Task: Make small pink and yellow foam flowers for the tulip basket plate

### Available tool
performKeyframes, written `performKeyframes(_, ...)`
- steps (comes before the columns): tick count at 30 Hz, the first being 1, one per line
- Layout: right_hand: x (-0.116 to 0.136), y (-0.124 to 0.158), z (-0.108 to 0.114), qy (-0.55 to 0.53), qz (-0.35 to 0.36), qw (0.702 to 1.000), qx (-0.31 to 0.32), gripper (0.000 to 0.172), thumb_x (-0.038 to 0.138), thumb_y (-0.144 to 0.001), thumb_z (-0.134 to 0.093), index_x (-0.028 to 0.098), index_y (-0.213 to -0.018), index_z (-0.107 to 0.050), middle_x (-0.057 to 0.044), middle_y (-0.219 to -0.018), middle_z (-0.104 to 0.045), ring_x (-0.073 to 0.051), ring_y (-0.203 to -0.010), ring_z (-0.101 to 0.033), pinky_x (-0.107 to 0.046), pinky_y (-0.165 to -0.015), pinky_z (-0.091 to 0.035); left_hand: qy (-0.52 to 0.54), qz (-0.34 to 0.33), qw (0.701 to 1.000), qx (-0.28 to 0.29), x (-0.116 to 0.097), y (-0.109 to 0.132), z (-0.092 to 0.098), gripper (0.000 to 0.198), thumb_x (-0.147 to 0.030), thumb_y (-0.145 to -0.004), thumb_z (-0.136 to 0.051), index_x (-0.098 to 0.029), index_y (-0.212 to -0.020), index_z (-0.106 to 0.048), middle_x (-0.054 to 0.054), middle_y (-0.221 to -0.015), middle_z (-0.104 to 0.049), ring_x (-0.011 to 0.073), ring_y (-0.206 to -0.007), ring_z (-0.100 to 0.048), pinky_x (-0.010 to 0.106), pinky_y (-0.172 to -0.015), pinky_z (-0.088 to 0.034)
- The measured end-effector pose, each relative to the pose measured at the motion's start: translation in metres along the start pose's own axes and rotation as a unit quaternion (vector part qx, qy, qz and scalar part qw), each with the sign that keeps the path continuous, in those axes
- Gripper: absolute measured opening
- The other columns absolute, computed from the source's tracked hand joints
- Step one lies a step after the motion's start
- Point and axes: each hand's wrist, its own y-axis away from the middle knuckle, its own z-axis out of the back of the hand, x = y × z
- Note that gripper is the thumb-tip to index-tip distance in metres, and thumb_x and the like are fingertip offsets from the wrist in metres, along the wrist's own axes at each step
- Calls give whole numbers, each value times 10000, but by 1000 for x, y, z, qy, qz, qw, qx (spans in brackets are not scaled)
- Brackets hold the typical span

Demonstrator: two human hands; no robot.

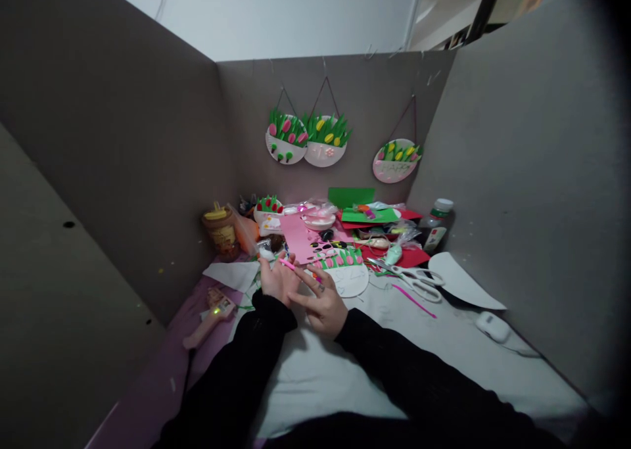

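While I watch through the head camera, the left hand lies open, palm up, with a thin bright-pink strip resting across it. Fingers spread, the right hand has 1 fingertip at the strip's right end; I cannot tell whether they touch. Just beyond sits a rounded white paper piece with pink tulips, near white-handled metal scissors.

The light is dim — left panel shadowed, right edge blurring into black.
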Motion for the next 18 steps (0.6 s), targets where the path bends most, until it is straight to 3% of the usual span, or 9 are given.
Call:
performKeyframes(5,0,-1,0,52,-26,998,25,585,87,-593,-540,253,-1153,-560,-14,-1462,-208,-304,-1282,-201,-511,-1000,-246,-1,4,1000,1,0,-1,2,561,-651,-795,-181,-175,-863,-470,76,-809,-531,179,-667,-547,347,-613,-472)
performKeyframes(10,1,0,-1,49,20,998,17,537,127,-632,-563,283,-1146,-558,-1,-1453,-234,-298,-1279,-216,-509,-1007,-239,5,-12,1000,-16,-1,0,-1,561,-633,-808,-165,-168,-842,-476,76,-770,-531,170,-629,-534,324,-575,-461)
performKeyframes(15,2,-2,0,66,-28,997,43,628,90,-611,-538,219,-1224,-501,-53,-1446,-250,-304,-1289,-187,-517,-1018,-222,1,2,1000,-11,-1,1,0,543,-624,-812,-182,-171,-855,-478,78,-787,-543,181,-653,-549,344,-615,-463)
performKeyframes(18,3,-1,1,48,6,998,36,598,97,-602,-534,238,-1183,-534,-35,-1440,-264,-298,-1283,-206,-514,-1019,-224,2,-7,1000,-8,-1,0,2,566,-639,-804,-161,-171,-842,-478,76,-766,-538,173,-621,-534,328,-585,-454)
